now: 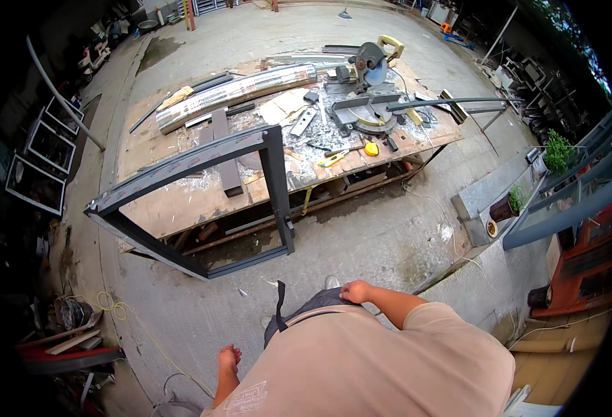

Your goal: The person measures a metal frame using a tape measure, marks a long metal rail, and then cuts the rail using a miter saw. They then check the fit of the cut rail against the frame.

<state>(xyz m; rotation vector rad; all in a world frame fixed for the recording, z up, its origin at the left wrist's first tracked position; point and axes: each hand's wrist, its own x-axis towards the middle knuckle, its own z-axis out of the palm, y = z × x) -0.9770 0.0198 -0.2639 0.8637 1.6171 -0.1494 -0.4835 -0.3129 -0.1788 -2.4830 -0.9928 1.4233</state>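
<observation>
Nothing in either hand right now. Right hand parked on the hip against the dark shorts, fingers tucked out of sight, so can't tell whether closed on the fabric or just resting. Left hand hanging loose at the side, fingers slightly apart, empty.

Nearest proper object: dark grey metal frame, standing on the concrete floor straight ahead, tipped back with its top rail leaning on the front edge of the wooden workbench. Well apart from both hands.

Handling guess: hollow profile by the look of it, so probably lighter than it seems, but big and awkward. Stiff along the rails, likely to rack a bit at the corners if lifted by one end. Smooth coated finish, so probably slippery and easy to scratch on that concrete. Best bet: grab both uprights about halfway up, one per hand, or the top rail near the two corners. Worth minding the cut ends and the swarf all over the bench.

Also up there: mitre saw, wrapped bundle of long profiles, yellow tape measure.
</observation>
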